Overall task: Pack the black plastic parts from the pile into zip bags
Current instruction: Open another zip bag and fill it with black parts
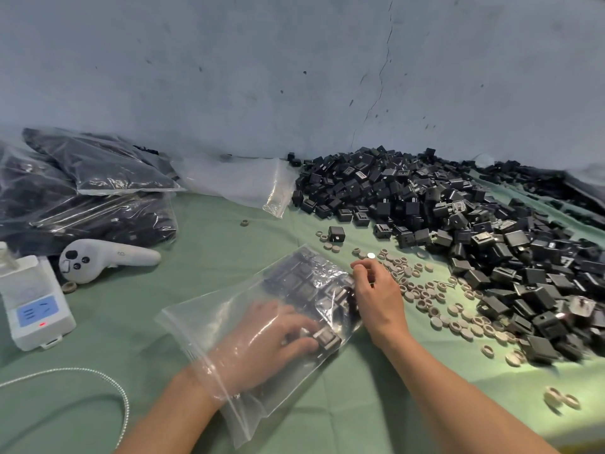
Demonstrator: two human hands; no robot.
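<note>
So the step here looks like settling parts inside the zip bag (209,326), which lies flat on the green cloth (229,244) with its mouth toward the person. The left hand (271,342) is wrist-deep inside it, fingers bent over a black part (325,339) near the bag's right edge. The right hand (376,299) sits outside against that same edge, fingers loosely curled. I honestly can't tell if it's pinching the plastic or just bracing it. The packed parts (294,280) already fill the closed far end in rough rows. My take: nudge each piece flat against its neighbours so the bag stays thin enough to zip. Use the outside hand as a wall so nothing slides. Also watch the grey caps (425,293) scattered just beside the bag, easy to scoop one in by mistake. The pile (458,224) is still huge, right there on the right.
</note>
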